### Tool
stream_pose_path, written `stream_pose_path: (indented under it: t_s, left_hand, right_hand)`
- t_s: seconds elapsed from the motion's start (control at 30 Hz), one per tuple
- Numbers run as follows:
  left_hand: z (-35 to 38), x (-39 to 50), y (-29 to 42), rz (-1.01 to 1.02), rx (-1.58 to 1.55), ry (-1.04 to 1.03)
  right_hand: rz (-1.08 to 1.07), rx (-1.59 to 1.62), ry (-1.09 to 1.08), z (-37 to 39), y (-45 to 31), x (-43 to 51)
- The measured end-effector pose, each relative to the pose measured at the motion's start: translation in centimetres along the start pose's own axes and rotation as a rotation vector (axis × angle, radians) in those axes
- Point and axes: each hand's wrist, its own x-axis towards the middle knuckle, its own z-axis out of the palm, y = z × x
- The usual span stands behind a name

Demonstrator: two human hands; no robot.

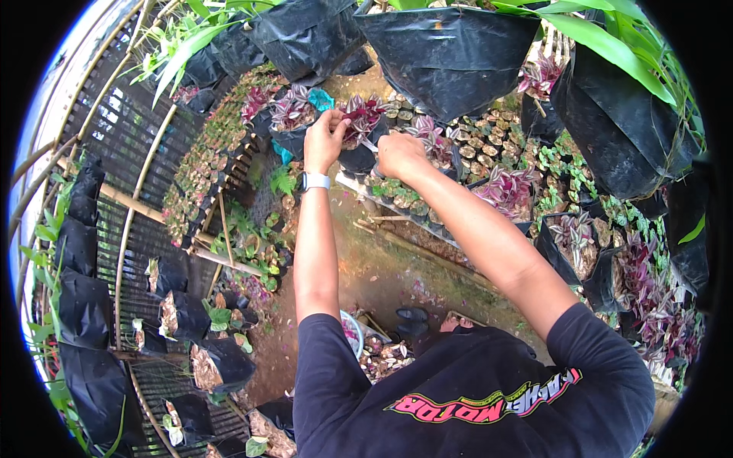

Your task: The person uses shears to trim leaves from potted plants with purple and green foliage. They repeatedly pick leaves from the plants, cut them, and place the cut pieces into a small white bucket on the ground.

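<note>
At the upper middle, a purple and silver striped-leaf plant [366,114] grows in a black plastic grow bag [358,159]. My left hand [325,140], with a white watch on the wrist, is at the plant's left side, thumb and fingers together on a dark purple leaf or stem. My right hand [401,153] is closed around a small tool with a pale metallic blade [369,145], whose tip points at the plant's base; its handle is hidden in the fist. Just left stands another bagged striped-leaf plant [291,109], with a piece of teal plastic [321,99] behind it.
Large black grow bags [446,54] hang close above the plants. More potted striped plants [504,192] line the bench to the right. A bamboo pole [424,249] runs below the bench edge. A light-rimmed bucket [356,335] stands on the ground near my body.
</note>
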Motion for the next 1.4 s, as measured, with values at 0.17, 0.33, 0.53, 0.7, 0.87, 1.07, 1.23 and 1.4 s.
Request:
stream_pose_path:
  t_s: [0.17, 0.33, 0.53, 0.7, 0.87, 1.07, 1.23, 1.4]
  left_hand:
    - [0.1, 0.4, 0.2, 0.02, 0.01, -0.009]
    - [-0.7, 0.5, 0.4, 0.006, -0.019, -0.058]
    - [-0.9, 0.5, 0.6, -0.065, -0.124, -0.133]
    - [-1.2, 0.3, 0.9, -0.076, -0.139, -0.145]
    - [-1.9, 0.3, 0.8, -0.085, -0.099, -0.158]
    - [-1.4, -0.9, -0.5, 0.013, -0.122, -0.178]
    - [-0.8, -1.5, -1.1, 0.003, -0.26, -0.158]
    - [-0.5, -1.3, -0.4, 0.041, -0.191, -0.111]
  right_hand:
    - [-0.008, -0.052, 0.037, -0.2, 0.2, 0.5]
    - [0.019, -0.092, 0.06, -0.4, 0.4, 0.4]
    - [-0.034, -0.071, 0.02, -1.9, -0.1, 0.1]
    - [-0.052, -0.091, 0.018, -2.5, -0.3, 0.5]
    - [-0.04, -0.111, 0.016, -2.2, 0.3, 1.1]
    - [-0.086, -0.093, 0.082, -1.5, 0.8, 1.5]
    - [-0.095, -0.094, 0.055, -1.4, 0.5, 1.6]
    - [-0.1, -0.08, 0.064, -1.3, 0.4, 1.4]
